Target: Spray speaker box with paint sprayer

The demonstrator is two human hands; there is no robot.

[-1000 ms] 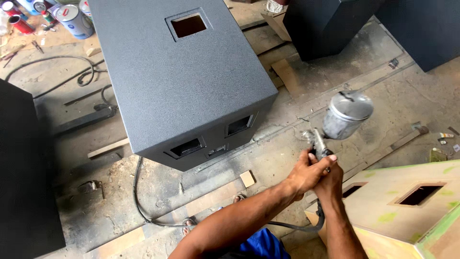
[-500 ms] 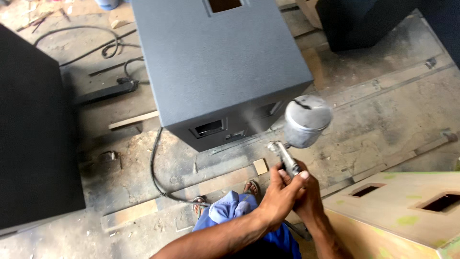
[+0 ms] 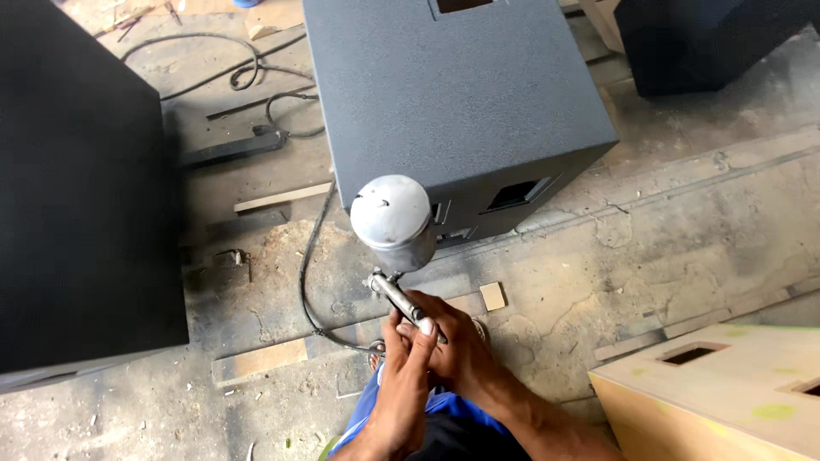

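Grey box (image 3: pixel 453 102) centre-top; both hands (image 3: pixel 427 354) clench spray gun (image 3: pixel 395 229), probably aimed there; keep strokes even.

Both hands grip a metal spray gun (image 3: pixel 401 299): the left hand (image 3: pixel 401 376) and right hand (image 3: pixel 457 341) wrap its handle together. Its round metal cup (image 3: pixel 393 220) stands in front of the lower edge of a grey textured speaker cabinet (image 3: pixel 453 94). A black hose (image 3: pixel 312 256) trails across the dusty concrete floor (image 3: pixel 649 230). An unpainted wooden box (image 3: pixel 717 393) sits at lower right, and a black cabinet (image 3: pixel 81 188) at left.
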